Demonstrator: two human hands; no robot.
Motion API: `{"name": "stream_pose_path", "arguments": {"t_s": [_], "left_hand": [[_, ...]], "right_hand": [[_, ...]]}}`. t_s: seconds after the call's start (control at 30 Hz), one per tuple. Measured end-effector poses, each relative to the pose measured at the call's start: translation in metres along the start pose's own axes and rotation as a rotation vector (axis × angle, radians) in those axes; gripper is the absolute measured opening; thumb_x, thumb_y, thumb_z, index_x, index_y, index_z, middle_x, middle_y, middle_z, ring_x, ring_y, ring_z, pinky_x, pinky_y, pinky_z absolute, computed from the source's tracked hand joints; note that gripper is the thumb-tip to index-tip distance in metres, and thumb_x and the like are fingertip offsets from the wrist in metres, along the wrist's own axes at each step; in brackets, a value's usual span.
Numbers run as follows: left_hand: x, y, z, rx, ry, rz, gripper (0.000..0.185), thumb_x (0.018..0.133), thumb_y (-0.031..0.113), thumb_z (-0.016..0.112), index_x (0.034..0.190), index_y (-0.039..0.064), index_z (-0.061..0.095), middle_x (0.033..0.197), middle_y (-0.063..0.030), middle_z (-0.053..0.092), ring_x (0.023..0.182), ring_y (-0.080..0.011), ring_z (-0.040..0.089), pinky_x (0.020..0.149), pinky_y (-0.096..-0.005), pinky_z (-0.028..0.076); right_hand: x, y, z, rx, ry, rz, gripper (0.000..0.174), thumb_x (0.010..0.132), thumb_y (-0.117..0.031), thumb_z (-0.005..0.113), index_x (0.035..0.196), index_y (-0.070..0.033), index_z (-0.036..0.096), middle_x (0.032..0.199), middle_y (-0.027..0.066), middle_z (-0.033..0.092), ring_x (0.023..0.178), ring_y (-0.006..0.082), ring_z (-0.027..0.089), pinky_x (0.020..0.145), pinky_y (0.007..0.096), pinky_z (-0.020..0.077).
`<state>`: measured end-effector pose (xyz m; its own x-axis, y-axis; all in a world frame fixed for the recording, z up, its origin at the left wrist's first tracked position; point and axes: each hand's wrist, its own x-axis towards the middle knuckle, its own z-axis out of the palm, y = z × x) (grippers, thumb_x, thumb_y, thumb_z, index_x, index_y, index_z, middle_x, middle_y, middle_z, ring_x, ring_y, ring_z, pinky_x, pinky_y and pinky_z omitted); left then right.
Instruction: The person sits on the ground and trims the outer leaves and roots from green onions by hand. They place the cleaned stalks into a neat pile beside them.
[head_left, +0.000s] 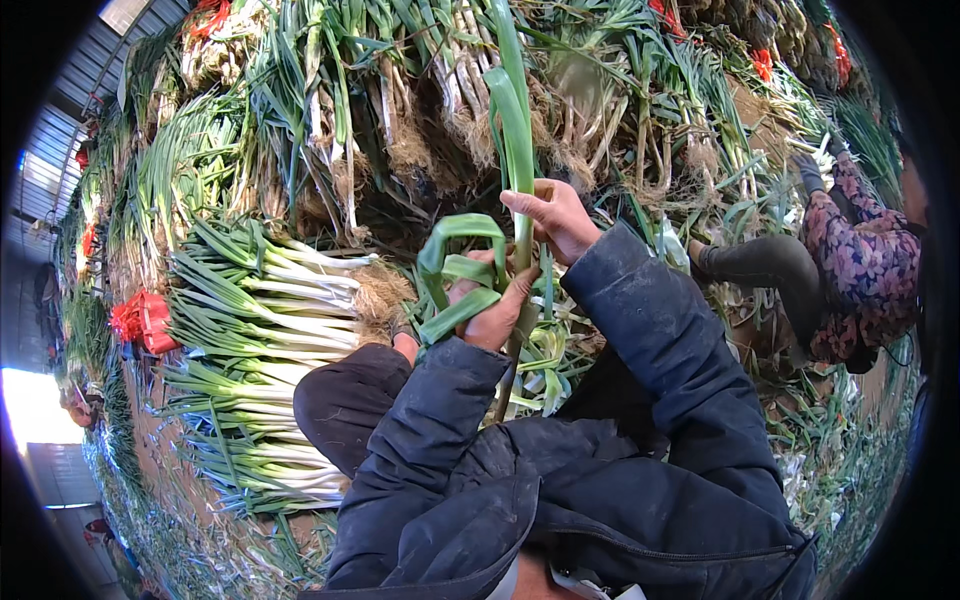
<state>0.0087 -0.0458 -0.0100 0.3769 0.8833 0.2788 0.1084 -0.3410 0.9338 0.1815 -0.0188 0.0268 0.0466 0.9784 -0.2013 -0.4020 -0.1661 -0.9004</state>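
Note:
My left hand (497, 304) is closed around the stalk of a long green onion (517, 150), which stands upright before my chest. Folded green leaves loop over the fingers of that hand. Just above it, my right hand (553, 217) pinches the same plant between thumb and fingers, where the stalk turns to green leaf. The lower stalk runs down towards my lap, and its root end is hidden. To the left lies a row of peeled green onions (300, 322) with white stems, their fibrous roots (379, 296) pointing towards me.
Upright bundles of untrimmed green onions (405, 97) line the far side. Red plastic ties (146, 321) lie at the left. Stripped leaves (551, 360) cover the ground between my knees. At the right sits another person (862, 262) in a floral top, wearing gloves.

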Motion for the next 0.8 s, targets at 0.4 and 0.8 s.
{"name": "stream_pose_path", "arguments": {"t_s": [0.4, 0.8], "left_hand": [[0.002, -0.013, -0.026, -0.508, -0.097, -0.327, 0.029, 0.092, 0.002, 0.066, 0.121, -0.001, 0.063, 0.104, -0.0065, 0.069, 0.091, -0.0128, 0.064, 0.081, -0.0281, 0.052], [-0.001, -0.009, -0.025, -0.49, 0.023, -0.37, 0.02, 0.088, 0.0, 0.072, 0.107, -0.001, 0.066, 0.093, -0.0065, 0.07, 0.083, -0.0135, 0.066, 0.076, -0.0279, 0.054]], "right_hand": [[-0.001, 0.005, 0.0, 0.116, -0.209, 0.023, 0.03, 0.086, -0.018, 0.077, 0.105, -0.001, 0.061, 0.087, 0.0008, 0.059, 0.072, 0.0081, 0.057, 0.069, 0.0276, 0.0547], [0.003, 0.017, -0.004, 0.021, -0.097, 0.01, 0.029, 0.08, -0.017, 0.083, 0.1, -0.004, 0.068, 0.091, 0.0017, 0.067, 0.08, 0.0095, 0.062, 0.073, 0.0259, 0.0512]]}}
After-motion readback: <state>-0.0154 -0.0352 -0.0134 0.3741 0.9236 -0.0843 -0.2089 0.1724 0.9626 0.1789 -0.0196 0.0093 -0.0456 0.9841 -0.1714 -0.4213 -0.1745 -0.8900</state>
